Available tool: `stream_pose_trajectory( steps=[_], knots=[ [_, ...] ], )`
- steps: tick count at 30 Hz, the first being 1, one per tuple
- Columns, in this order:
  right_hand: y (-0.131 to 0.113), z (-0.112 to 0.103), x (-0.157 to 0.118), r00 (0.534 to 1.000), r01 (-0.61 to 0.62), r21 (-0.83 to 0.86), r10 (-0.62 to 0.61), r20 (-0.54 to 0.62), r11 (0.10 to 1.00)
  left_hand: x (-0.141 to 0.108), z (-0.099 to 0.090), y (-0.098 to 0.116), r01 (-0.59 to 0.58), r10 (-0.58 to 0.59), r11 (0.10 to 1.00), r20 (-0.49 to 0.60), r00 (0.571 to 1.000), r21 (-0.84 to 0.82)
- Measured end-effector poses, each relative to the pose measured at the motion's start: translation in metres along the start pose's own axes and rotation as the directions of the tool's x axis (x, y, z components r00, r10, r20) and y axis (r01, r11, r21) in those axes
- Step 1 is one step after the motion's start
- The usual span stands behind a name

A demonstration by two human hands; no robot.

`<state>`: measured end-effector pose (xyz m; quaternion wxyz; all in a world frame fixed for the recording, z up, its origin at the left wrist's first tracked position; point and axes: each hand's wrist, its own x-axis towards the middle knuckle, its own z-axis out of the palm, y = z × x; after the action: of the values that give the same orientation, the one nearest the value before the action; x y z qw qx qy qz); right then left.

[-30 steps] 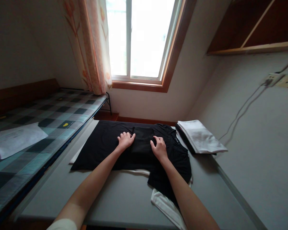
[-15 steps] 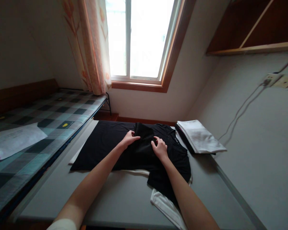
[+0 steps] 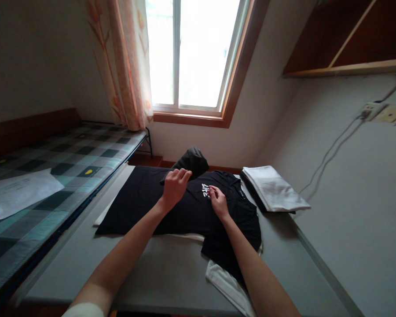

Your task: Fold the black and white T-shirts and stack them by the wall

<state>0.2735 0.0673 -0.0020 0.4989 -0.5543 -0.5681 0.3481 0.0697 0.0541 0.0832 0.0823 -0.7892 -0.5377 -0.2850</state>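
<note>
A black T-shirt [image 3: 145, 202] lies spread sideways on the grey table, with white lettering on its chest. White cloth [image 3: 227, 281] shows from under it. My left hand [image 3: 175, 187] is closed around a folded black cloth [image 3: 193, 163], lifted above the far side of the shirt. My right hand [image 3: 218, 201] is over the shirt beside the lettering, fingers curled and tips together. Whether anything is between those tips I cannot make out.
Folded white fabric [image 3: 273, 188] lies on dark fabric at the table's right, by the wall. To the left stands a bed with a checked mattress [image 3: 66, 163] and papers [image 3: 28, 193] on it. A window and curtain [image 3: 128, 66] are ahead; a shelf [image 3: 350, 66] hangs upper right.
The black cloth, earlier between both hands on the shirt, is now raised and moved away in my left hand. My right hand is off it, and the shirt's lettering has come into view.
</note>
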Motion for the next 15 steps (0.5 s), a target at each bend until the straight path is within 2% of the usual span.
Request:
stream_pose_trajectory(
  steps=[2, 4, 7, 11, 15],
  knots=[
    [-0.003, 0.000, 0.003, 0.977, -0.208, 0.206, 0.196, 0.080, 0.956, -0.010, 0.023, 0.014, -0.095, 0.092, 0.995, 0.119, 0.989, 0.021],
    [-0.005, -0.003, 0.006, 0.933, -0.360, 0.317, 0.339, 0.121, 0.878, -0.021, 0.043, 0.026, -0.200, 0.194, 0.980, 0.238, 0.952, 0.001],
    [-0.005, -0.009, 0.009, 0.891, -0.444, 0.364, 0.445, 0.086, 0.819, -0.032, 0.059, 0.037, -0.304, 0.292, 0.953, 0.289, 0.912, -0.003],
    [0.000, -0.018, 0.013, 0.896, -0.429, 0.273, 0.443, 0.012, 0.861, -0.031, 0.053, 0.037, -0.365, 0.352, 0.931, 0.308, 0.884, -0.016],
    [-0.001, -0.029, 0.013, 0.896, -0.440, 0.211, 0.442, 0.042, 0.873, -0.024, 0.039, 0.031, -0.316, 0.327, 0.944, 0.397, 0.857, -0.095]
  ],
)
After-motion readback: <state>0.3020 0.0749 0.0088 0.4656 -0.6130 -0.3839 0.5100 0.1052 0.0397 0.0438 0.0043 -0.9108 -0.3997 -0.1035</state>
